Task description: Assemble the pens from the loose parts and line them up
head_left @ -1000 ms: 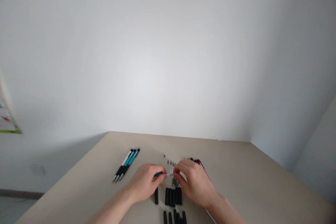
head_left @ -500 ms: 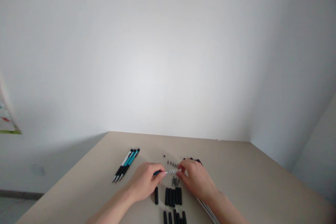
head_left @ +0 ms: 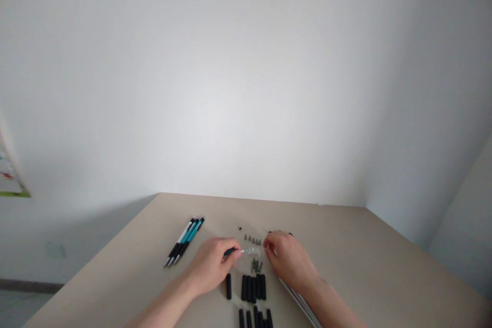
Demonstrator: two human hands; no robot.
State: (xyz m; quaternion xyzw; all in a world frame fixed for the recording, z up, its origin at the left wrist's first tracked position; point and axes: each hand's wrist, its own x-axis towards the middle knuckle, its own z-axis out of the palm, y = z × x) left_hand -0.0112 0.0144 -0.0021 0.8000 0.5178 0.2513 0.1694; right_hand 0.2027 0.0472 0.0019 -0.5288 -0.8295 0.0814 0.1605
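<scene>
My left hand (head_left: 217,261) is closed around a dark pen barrel (head_left: 229,251), whose thin whitish end points right past my fingertips. Just beyond that end lies a small group of clear plastic pieces (head_left: 252,251). My right hand (head_left: 288,259) hovers at their right side, thumb and forefinger drawn close together; whatever is between them is too small to make out. Small metal cone tips (head_left: 253,240) stand in a row behind the clear pieces. Springs (head_left: 256,266) lie in front, and black grip sleeves (head_left: 253,288) are lined up closer to me.
Three assembled pens (head_left: 184,242) lie on the left of the beige table (head_left: 126,277). More black parts (head_left: 256,318) are at the near edge. White thin rods (head_left: 300,303) lie partly under my right forearm. One tiny dark piece (head_left: 240,227) sits apart at the back. A wall rises behind.
My right hand has shifted slightly right, away from the barrel's end and the clear pieces. My left hand has hardly moved and keeps its hold on the pen barrel.
</scene>
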